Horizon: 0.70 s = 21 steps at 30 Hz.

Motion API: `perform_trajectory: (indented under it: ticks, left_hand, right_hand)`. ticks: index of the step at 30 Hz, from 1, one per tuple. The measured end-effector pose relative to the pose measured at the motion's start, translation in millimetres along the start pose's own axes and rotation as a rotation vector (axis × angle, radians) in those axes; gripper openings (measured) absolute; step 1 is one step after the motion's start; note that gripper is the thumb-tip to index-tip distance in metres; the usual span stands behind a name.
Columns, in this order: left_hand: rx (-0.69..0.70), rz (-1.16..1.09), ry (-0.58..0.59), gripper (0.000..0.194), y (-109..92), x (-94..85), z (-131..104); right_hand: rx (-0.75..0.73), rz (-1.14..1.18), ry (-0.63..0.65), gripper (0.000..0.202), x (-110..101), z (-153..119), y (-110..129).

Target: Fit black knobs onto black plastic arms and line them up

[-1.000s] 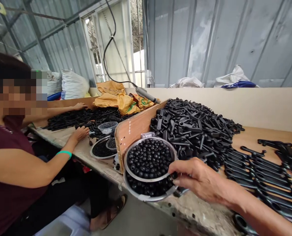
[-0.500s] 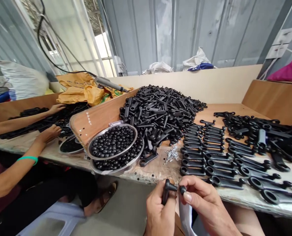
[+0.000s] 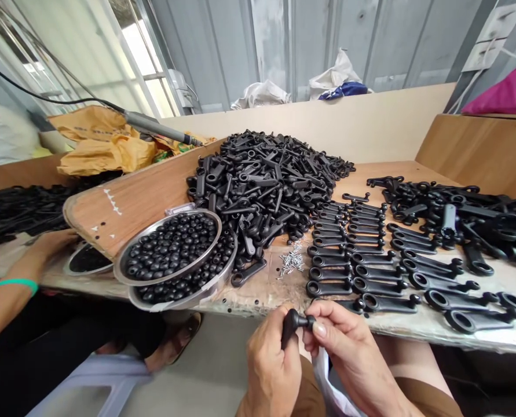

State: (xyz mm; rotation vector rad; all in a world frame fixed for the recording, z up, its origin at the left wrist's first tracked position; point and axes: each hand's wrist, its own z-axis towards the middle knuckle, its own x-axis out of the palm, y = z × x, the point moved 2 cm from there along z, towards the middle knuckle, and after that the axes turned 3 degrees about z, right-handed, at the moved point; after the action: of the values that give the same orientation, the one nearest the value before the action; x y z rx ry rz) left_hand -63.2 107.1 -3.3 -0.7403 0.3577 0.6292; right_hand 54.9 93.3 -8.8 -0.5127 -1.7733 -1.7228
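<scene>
**Both hands closed on one black handle at the table edge**

Your left hand (image 3: 271,365) is wrapped around a black plastic handle (image 3: 289,324), fingers curled shut on its shaft so only the upper end shows above your thumb. Your right hand (image 3: 348,353) meets it from the other side: thumb and forefinger are pinched on a small black ball (image 3: 310,322) pressed against the handle's tip. Both hands hang just below the near edge of the table (image 3: 266,292).

Just beyond your right fingertips lie rows of laid-out handles (image 3: 362,255). Past your left fingers sits a scatter of small metal pins (image 3: 290,262), and farther off the big heap of handles (image 3: 266,179). Well to the left of your left hand stand the stacked metal bowls of black balls (image 3: 173,255). A co-worker's hand (image 3: 51,240) rests beyond them.
</scene>
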Motion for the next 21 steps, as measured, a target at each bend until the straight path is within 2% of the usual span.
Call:
perform_trajectory:
  ticks: [2, 5, 10, 12, 13, 17, 19, 21]
  left_hand:
    - [0.024, 0.032, -0.005, 0.019, 1.6, -0.9, -0.8]
    - [-0.004, 0.029, 0.066, 0.018, 5.7, -1.3, -3.9]
    - [-0.097, -0.032, 0.164, 0.02, 8.4, -0.6, -12.1]
    - [-0.123, -0.03, 0.186, 0.022, 7.9, -0.2, -16.1]
    - [-0.132, -0.024, 0.196, 0.023, 7.6, 0.2, -18.2]
    - [-0.158, -0.052, 0.235, 0.027, 5.2, 3.3, -25.7]
    - [-0.187, -0.086, 0.223, 0.025, 3.1, 5.9, -28.7]
    - [-0.208, -0.102, 0.178, 0.022, 0.3, 8.8, -31.3]
  right_hand:
    - [-0.011, -0.051, -0.019, 0.018, -0.3, 0.5, -1.4]
    - [-0.1, -0.31, -0.031, 0.016, 0.1, -0.2, -0.8]
    - [-0.525, -0.911, -0.009, 0.01, 5.1, -6.4, 6.4]
    - [-0.601, -1.022, 0.003, 0.013, 5.8, -9.7, 7.1]
    - [-0.58, -1.033, -0.001, 0.013, 5.2, -11.1, 6.7]
    - [-0.335, -0.932, -0.072, 0.014, 0.9, -16.9, 1.3]
    - [-0.323, -0.916, -0.113, 0.016, 1.3, -20.3, -0.7]
    - [-0.377, -0.952, -0.146, 0.015, 3.7, -23.4, -1.5]
